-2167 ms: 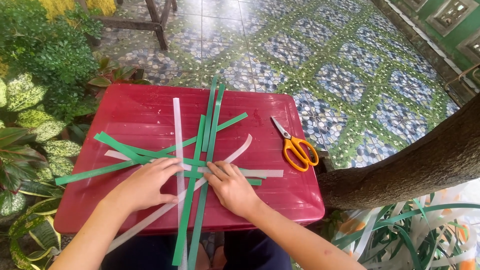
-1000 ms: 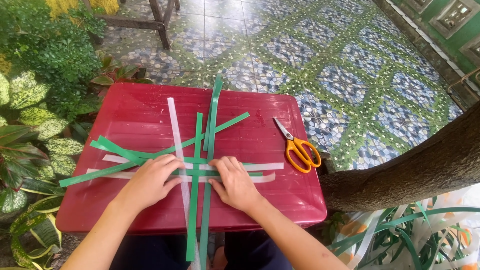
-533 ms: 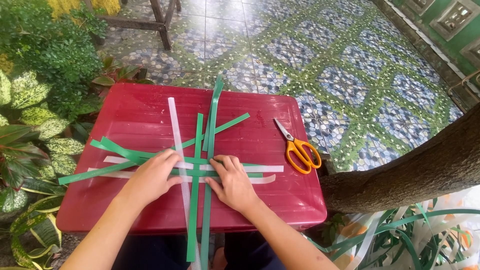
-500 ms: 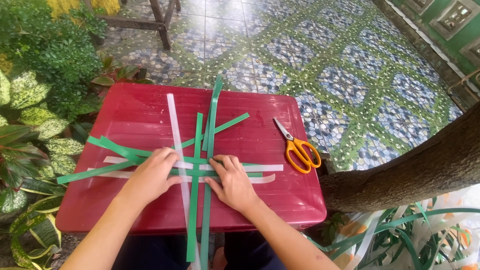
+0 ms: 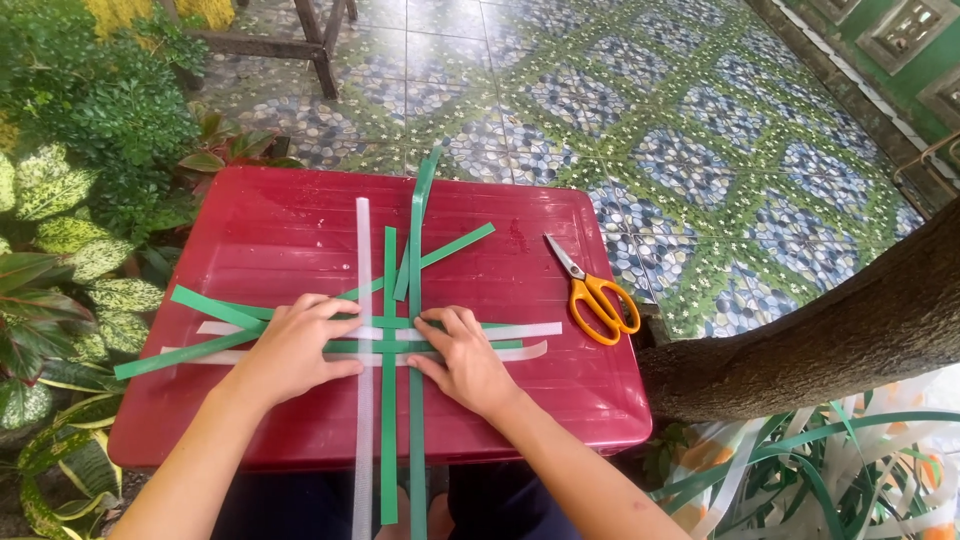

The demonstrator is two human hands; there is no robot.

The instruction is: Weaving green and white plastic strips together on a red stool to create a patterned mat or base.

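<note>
Glossy red plastic lid (image 5: 300, 220), smooth; flat green and translucent white plastic strips (image 5: 388, 400) (semi-matt); orange-handled metal scissors (image 5: 590, 292); rough tree bark (image 5: 820, 340).

Green strips (image 5: 388, 420) and white strips (image 5: 363, 300) cross on the red tabletop (image 5: 270, 220); orange-handled scissors (image 5: 598, 300) at its right edge.

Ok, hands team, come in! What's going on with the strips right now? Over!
Left hand and right hand flat on the crossed green and white strips. Strips lie on the red lid. Orange scissors off to the right, apart. Nothing blocking.
</note>
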